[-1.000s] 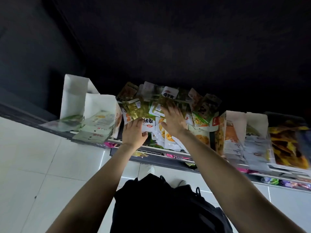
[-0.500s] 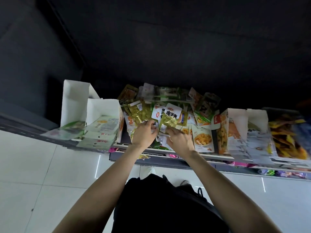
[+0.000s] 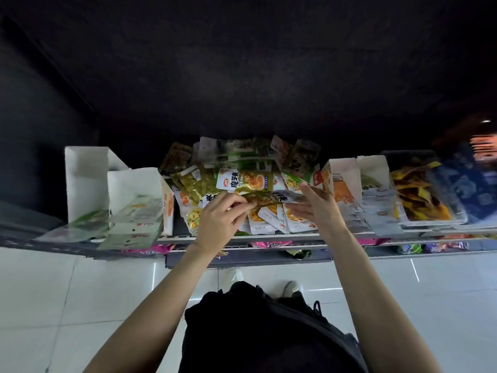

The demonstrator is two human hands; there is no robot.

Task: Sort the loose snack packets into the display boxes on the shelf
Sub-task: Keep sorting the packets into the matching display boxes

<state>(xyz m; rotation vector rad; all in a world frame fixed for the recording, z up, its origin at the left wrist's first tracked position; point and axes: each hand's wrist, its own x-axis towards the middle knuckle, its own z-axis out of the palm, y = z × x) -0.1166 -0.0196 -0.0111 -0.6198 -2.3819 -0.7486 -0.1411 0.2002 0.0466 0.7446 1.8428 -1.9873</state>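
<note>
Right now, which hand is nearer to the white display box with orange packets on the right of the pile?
Right. The right hand is just beside the box with orange packets; the left hand is across the pile, pinching a green packet.

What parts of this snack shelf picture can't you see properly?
- Head view: the packets low in the loose pile are hidden by the left hand and right hand.
- The packet held between the hands is motion-blurred, so its print is unreadable.
- The blue packets at far right are smeared by blur.
- The lower shelf is mostly hidden by the shelf edge above.
</note>
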